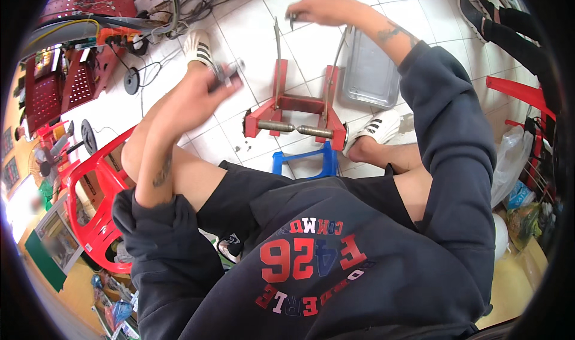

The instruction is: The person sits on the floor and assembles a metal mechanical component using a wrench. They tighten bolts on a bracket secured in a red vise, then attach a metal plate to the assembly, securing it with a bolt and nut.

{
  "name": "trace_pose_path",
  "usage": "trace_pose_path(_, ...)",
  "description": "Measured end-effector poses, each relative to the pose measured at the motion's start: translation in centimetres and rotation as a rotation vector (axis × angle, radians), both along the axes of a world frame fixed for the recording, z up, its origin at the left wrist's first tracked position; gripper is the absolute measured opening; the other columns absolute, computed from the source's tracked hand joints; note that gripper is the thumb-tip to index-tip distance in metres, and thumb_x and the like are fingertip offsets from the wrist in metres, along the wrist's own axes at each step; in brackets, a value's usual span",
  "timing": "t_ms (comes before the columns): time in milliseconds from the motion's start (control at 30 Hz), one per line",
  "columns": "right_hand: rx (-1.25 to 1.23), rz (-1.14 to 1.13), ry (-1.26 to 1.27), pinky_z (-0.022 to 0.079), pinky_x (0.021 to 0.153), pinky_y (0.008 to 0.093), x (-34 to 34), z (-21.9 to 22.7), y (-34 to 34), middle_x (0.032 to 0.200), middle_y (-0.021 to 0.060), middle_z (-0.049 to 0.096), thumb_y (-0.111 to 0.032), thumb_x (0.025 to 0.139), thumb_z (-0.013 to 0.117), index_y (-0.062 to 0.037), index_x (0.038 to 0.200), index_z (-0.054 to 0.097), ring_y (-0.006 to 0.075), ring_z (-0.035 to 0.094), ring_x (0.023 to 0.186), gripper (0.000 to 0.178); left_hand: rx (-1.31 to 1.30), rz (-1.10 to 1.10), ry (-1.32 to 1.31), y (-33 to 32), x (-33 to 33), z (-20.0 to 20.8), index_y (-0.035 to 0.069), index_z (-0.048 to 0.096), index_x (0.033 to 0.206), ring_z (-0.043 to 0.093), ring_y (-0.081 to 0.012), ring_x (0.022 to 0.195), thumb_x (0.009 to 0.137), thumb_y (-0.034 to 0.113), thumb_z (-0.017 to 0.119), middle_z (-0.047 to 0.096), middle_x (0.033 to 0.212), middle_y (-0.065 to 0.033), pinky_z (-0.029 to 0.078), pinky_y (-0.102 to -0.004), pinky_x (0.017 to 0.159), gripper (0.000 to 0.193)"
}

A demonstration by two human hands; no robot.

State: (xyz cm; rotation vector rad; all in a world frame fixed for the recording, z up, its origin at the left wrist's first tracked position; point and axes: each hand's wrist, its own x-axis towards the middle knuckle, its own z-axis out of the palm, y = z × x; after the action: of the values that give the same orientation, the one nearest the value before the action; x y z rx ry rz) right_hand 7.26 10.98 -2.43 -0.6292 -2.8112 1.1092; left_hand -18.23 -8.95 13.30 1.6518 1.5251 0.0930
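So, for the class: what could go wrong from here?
First, the silver metal piece in the left hand might slip and perhaps strike the white shoe that shows beside it in the view. Second, the small dark object at the fingertips of the right hand could be dropped onto the tiled floor. Third, an arm might scrape on the upright metal rods of the red stand.

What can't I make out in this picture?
All in the head view:
- Metal piece in the left hand: blurred, partly covered by the fingers.
- Dark thing at the right hand: too small to identify.
- Grey bin: one corner hidden behind the right forearm.
- Another person's upper body: cut off by the picture's dark rim; only legs and shoes show.
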Motion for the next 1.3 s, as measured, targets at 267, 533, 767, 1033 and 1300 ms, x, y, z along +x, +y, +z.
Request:
trace_pose_path(267,-0.086,-0.601,0.054,0.049,0.069,0.0353,13.3,-8.5,3.2,0.081,0.0101,0.063,-0.023,0.102,0.051,-0.0043,0.111,0.060,0.0203,0.060,0.072,0.022,0.143,0.139,0.094,2.4,3.2,-3.8,-0.003,0.064,0.106,0.054,-0.0244,0.061,0.094,0.034,0.063,0.056,0.065,-0.0127,0.044,-0.0395,0.060,0.040)
trace_pose_path(533,-0.265,-0.390,-0.552,0.051,0.088,0.0454,18.3,-16.0,-11.8,0.115,0.0168,0.066,-0.028,0.098,0.055,-0.0111,0.123,0.060,0.0351,0.063,0.107,0.030,-0.037,-0.040,0.161,0.7,4.9,-5.8,-0.007,0.063,0.089,0.061,-0.0397,0.065,0.092,0.037,0.063,0.063,0.068,-0.0237,0.048,-0.0455,0.063,0.044)
trace_pose_path(767,-0.080,-0.198,-0.726,0.054,0.081,0.0466,17.5,-18.7,-15.6,0.112,0.0129,0.068,-0.033,0.097,0.056,-0.0124,0.121,0.058,0.0352,0.066,0.101,0.032,-0.029,-0.168,0.200,0.4,6.0,-5.8,-0.002,0.060,0.122,0.059,-0.0360,0.064,0.094,0.032,0.064,0.059,0.065,-0.0209,0.046,-0.0426,0.062,0.044)
trace_pose_path(1033,0.249,-0.128,-0.748,0.056,0.074,0.0420,16.9,-18.8,-15.1,0.105,0.0132,0.065,-0.052,0.092,0.058,-0.0148,0.117,0.057,0.0323,0.069,0.093,0.046,-0.075,-0.223,0.301,0.4,6.5,-6.5,-0.003,0.065,0.099,0.067,-0.0398,0.082,0.092,0.044,0.060,0.068,0.082,-0.0232,0.052,-0.0487,0.075,0.048)
trace_pose_path(1300,0.496,-0.261,-0.660,0.051,0.074,0.0380,16.1,-19.0,-18.3,0.100,0.0120,0.063,-0.055,0.091,0.057,-0.0141,0.112,0.058,0.0289,0.063,0.096,0.046,-0.107,-0.322,0.357,0.2,6.6,-6.4,0.000,0.065,0.106,0.066,-0.0402,0.091,0.093,0.044,0.058,0.068,0.091,-0.0234,0.052,-0.0479,0.082,0.047)
